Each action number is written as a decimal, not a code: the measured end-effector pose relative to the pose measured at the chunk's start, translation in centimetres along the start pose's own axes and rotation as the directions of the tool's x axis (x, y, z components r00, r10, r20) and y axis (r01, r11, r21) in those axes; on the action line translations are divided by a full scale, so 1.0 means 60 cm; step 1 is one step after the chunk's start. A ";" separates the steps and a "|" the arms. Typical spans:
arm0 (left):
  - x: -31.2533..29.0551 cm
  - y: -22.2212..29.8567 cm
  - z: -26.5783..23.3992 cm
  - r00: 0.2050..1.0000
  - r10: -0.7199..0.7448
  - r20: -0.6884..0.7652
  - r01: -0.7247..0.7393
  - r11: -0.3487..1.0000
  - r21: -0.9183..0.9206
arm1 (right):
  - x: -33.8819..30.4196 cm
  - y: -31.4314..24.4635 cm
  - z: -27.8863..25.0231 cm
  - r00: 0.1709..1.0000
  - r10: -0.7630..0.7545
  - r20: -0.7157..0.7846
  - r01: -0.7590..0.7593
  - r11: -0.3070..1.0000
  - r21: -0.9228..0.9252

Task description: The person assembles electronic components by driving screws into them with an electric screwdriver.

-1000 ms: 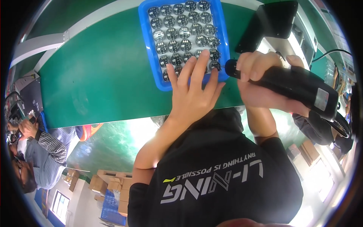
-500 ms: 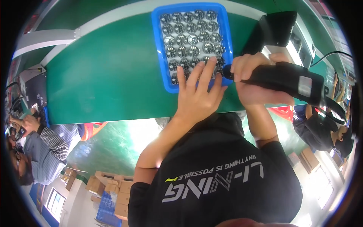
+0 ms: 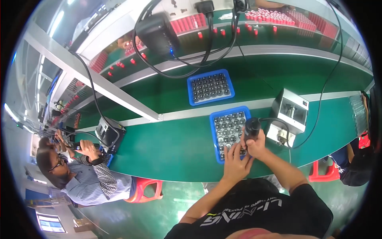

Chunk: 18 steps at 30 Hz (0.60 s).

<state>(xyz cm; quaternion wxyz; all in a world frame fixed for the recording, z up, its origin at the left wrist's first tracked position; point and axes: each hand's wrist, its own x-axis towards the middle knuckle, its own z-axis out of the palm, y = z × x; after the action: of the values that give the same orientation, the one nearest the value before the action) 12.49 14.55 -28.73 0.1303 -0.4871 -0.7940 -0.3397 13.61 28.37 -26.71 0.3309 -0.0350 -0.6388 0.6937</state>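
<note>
A blue tray [image 3: 213,137] lies on the green bench, holding rows of round, shiny dark metal parts [image 3: 229,130] on a pale liner. My right hand [image 3: 256,146] is wrapped around a black corded tool that looks like an electric screwdriver [image 3: 252,128]. It stands roughly upright over the tray's right side, and its tip is hidden behind my hands. My left hand [image 3: 235,166] rests on the tray's near right corner with fingers stretched out over the parts. Whatever lies beneath those fingertips is covered.
Behind a metal rail sits another blue tray [image 3: 189,92] of similar parts. A pale boxy machine [image 3: 292,113] with cables stands to the right. Overhead hang a black power box [image 3: 158,35] and cords. A co-worker [image 3: 89,179] sits at the left, near a red stool [image 3: 153,196].
My view has lifted, bringing the rear tray, shelf and co-worker into sight. The screwdriver has swung from slanting sideways to nearly upright. My left hand stays at the tray's near end.
</note>
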 end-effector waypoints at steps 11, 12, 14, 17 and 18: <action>0.007 0.001 0.005 0.999 0.031 0.026 -0.029 0.998 -0.046 | -0.008 -0.107 -0.046 0.909 -0.096 -0.405 0.138 0.988 0.074; 0.003 0.000 0.005 0.999 0.036 0.010 -0.036 0.999 -0.038 | -0.004 -0.132 -0.053 0.852 -0.081 -0.517 0.149 0.985 0.091; 0.002 -0.006 0.006 0.999 0.039 -0.037 -0.041 0.999 -0.035 | 0.007 -0.180 -0.087 0.835 -0.172 -0.523 0.234 0.971 0.054; 0.012 -0.001 0.001 0.999 0.034 0.025 -0.033 0.999 -0.034 | 0.014 -0.209 -0.138 0.774 -0.263 -0.576 0.294 0.955 -0.040; 0.012 0.001 0.002 0.999 0.040 0.026 -0.040 0.999 0.010 | 0.012 -0.214 -0.148 0.775 -0.271 -0.570 0.284 0.956 -0.069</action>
<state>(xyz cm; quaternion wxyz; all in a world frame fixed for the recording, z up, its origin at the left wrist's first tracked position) 12.22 15.16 -28.40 0.1294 -0.5064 -0.7875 -0.3266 22.56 35.93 -16.35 0.6066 -0.1444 -0.5003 0.6008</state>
